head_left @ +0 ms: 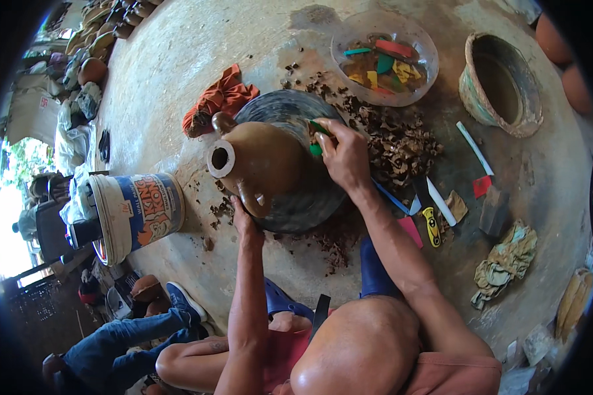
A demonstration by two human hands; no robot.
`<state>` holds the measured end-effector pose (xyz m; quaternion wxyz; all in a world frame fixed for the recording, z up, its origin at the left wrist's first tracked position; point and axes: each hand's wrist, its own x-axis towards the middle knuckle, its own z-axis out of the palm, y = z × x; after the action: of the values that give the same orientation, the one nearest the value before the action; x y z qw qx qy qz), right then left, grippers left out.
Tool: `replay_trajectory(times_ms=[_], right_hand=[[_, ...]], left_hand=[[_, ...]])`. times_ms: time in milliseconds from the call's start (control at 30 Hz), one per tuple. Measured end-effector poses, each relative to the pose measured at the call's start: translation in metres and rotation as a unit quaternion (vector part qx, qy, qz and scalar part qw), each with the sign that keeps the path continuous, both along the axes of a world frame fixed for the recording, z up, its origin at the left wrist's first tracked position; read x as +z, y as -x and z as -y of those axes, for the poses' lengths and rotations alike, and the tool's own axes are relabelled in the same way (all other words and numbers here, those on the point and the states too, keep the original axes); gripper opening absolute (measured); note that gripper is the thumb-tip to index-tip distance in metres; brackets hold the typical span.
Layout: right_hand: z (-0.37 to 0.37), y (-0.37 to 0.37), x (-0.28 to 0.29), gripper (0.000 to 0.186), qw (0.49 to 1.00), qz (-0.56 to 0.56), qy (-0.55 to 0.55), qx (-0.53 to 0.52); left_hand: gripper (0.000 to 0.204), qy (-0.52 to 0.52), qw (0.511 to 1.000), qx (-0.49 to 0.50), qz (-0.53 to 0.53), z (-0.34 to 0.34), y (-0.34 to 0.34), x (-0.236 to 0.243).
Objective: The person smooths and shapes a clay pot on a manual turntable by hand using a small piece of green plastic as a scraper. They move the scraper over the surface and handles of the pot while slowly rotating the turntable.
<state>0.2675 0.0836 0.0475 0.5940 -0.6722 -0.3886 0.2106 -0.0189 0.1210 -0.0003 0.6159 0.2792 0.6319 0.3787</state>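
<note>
A brown clay jug [273, 155] with an open neck and looped handles sits tilted, mouth toward the left, on a dark round turntable [310, 210]. My right hand [339, 151] is closed on a green flexible scraper [316, 149], held at the jug's right side over the turntable. My left hand [244, 217] is at the lower left, beside the lower handle and against the jug or turntable edge; its fingertips are partly hidden, so their grip is unclear. Dark clay shavings [405, 145] are heaped right of the turntable.
A red cloth [217, 99], labelled bucket [138, 217], basin of coloured scrapers [385, 66], worn pot [501, 85], yellow cutter [432, 224], white strips [473, 148] and crumpled cloth [504, 263] surround me. Another person's jeans-clad leg [132, 332] is lower left; stacked pottery [92, 69] lies upper left.
</note>
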Motion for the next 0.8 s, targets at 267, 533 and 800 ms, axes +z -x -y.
replay_trajectory(times_ms=[267, 533, 800], right_hand=[[-0.050, 0.003, 0.046, 0.026, 0.964, 0.124, 0.129, 0.196], [-0.043, 0.031, 0.112, 0.023, 0.958, 0.238, 0.064, 0.148], [-0.055, 0.005, 0.111, 0.022, 0.980, 0.128, 0.101, 0.117]], left_hand=[[0.032, -0.341, 0.881, -0.185, -0.270, -0.061, 0.069, -0.057], [0.071, -0.119, 0.908, -0.039, -0.400, -0.042, 0.016, -0.015], [0.071, -0.110, 0.946, 0.003, -0.304, -0.047, 0.013, -0.006]])
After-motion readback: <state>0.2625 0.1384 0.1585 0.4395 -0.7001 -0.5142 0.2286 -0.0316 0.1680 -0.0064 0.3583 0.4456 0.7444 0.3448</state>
